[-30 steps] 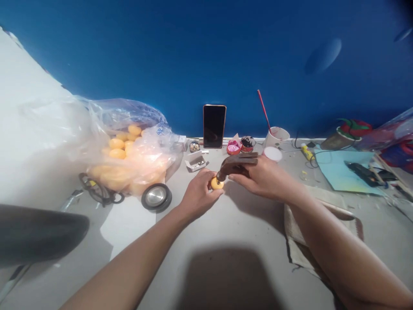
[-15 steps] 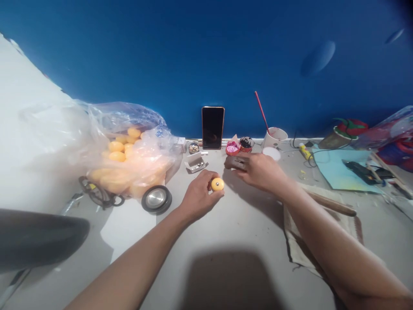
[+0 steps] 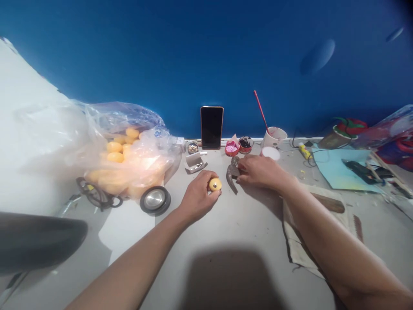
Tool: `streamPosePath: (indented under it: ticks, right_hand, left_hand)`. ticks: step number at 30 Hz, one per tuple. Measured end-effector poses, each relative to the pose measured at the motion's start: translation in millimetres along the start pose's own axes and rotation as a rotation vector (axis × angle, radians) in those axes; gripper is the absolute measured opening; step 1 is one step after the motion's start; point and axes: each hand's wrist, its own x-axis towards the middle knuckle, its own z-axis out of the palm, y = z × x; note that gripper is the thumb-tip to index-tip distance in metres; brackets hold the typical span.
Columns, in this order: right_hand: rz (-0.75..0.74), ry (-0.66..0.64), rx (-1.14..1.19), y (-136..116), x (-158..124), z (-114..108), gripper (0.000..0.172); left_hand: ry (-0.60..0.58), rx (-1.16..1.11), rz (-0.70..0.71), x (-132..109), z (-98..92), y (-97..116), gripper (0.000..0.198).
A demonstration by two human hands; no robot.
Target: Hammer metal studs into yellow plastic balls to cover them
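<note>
My left hand (image 3: 200, 191) is closed around a small yellow ball (image 3: 215, 184), with a small dark spot, perhaps a metal piece, on its top. To the right, my right hand (image 3: 262, 172) is closed on a claw hammer (image 3: 232, 173), gripping close to its metal head. The curved claw points toward me, just right of the ball and apart from it. The wooden handle passes beneath my right forearm and shows again beyond it, above a folded cloth (image 3: 298, 247). Behind my left hand lies a small open box (image 3: 194, 165) with tiny shiny pieces inside.
A plastic bag (image 3: 145, 150) of yellow balls fills the left, near a round black-rimmed metal piece (image 3: 155, 199). A phone (image 3: 212, 128) leans on the blue wall. Pink and dark cupcake-like items (image 3: 232, 147), a cup (image 3: 275, 135) and a blue sheet (image 3: 334, 174) stand or lie rightward.
The hammer has turned so that its claw now shows and points toward me. My right hand has shifted slightly right behind the head. My left hand keeps the ball nearly still.
</note>
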Motion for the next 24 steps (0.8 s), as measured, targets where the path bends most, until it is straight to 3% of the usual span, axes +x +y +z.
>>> streamPosePath:
  ticks: [5,10,16,24]
  right_hand:
    - [0.038,0.218,0.134,-9,-2,-6,0.019]
    - [-0.01,0.152,0.136,-23,3,10,0.021]
    - [-0.012,0.15,0.136,-27,5,19,0.021]
    - [-0.014,0.14,0.119,-32,5,20,0.021]
  left_hand:
    - [-0.005,0.011,0.03,0,0.2,1,0.025]
    - [-0.058,-0.003,0.067,-1,-2.2,1,0.035]
    - [-0.096,0.019,0.095,-2,-4.8,2,0.025]
    - [0.053,-0.098,0.056,-2,-3.0,2,0.02]
